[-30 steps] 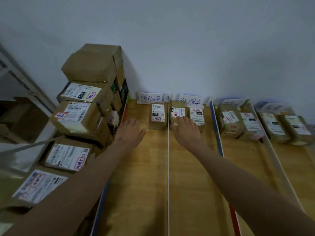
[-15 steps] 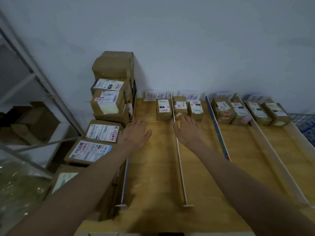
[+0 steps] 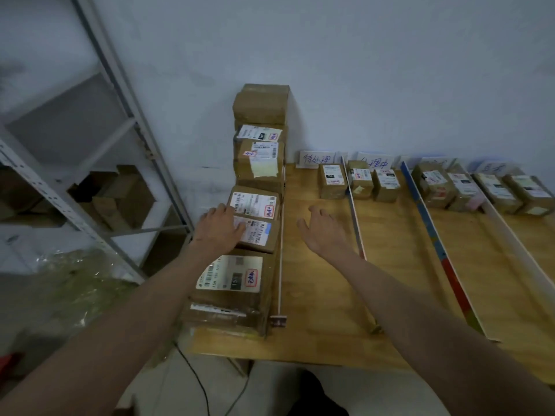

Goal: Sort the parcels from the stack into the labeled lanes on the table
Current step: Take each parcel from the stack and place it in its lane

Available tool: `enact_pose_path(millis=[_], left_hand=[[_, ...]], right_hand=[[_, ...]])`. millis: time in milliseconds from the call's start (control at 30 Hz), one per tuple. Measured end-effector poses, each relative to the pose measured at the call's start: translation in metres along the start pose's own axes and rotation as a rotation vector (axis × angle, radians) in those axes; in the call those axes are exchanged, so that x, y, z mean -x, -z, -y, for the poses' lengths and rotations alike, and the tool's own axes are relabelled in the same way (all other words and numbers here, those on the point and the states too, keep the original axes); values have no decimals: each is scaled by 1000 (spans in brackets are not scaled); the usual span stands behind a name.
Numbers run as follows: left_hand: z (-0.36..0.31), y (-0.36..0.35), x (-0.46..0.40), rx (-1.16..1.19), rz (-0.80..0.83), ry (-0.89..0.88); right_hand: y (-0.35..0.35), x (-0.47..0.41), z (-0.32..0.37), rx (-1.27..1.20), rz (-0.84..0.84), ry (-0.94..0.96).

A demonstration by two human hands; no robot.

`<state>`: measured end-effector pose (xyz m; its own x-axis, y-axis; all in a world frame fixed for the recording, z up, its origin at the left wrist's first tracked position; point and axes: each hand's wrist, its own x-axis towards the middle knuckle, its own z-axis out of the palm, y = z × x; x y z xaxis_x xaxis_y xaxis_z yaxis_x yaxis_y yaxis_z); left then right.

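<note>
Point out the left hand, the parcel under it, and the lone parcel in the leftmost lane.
left hand [image 3: 217, 228], head view, back of the hand.
parcel under it [image 3: 259, 234], head view, its white label.
lone parcel [image 3: 332, 181], head view, top face.

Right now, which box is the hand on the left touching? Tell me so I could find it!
Find the stack of parcels at the table's left edge, beside the wall. Count from the near end: it is the second parcel, under the left hand. Its white label has a blue patch at the right, which its neighbours' labels lack.
</note>
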<state>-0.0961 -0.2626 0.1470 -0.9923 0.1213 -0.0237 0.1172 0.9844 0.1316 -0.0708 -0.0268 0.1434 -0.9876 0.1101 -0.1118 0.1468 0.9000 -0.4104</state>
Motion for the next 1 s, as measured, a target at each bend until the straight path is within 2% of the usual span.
enact_pose_path(millis=[267, 433, 867, 1000], left_hand=[[48, -21, -7, 186, 165, 221], [55, -31, -13, 291, 211, 266], [44, -2, -1, 334, 166, 228], [36, 13, 5, 401, 118, 193]], right_hand=[[-41, -16, 35, -400, 275, -90], [-54, -21, 45, -495, 436, -150], [-24, -14, 46, -609, 360, -133], [-7, -5, 44, -691, 283, -148]])
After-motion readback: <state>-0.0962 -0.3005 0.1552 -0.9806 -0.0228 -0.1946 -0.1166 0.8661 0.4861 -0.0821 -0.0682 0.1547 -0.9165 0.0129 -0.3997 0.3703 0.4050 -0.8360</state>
